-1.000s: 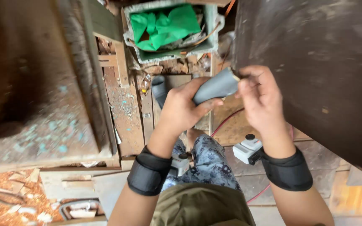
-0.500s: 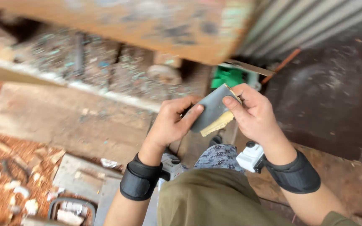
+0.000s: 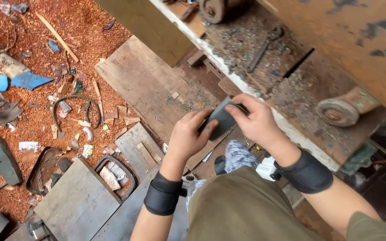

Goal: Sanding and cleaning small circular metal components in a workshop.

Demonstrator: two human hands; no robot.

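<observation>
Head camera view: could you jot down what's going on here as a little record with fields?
Left hand: left hand grips the near end of a dark grey flat block
Right hand: right hand holds the block's far end
Wrists: black wristbands on both
Below: wooden planks, grey wooden board
Floor at left: reddish sawdust, blue scraps
Ahead: rusty metal wheel

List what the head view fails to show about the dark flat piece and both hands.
- Dark flat piece: its full outline, covered by the left hand and right hand.
- Left fingertips: tucked behind the piece.
- Right palm: turned away from the camera.
- Right forearm: cut off by the lower frame edge.
</observation>
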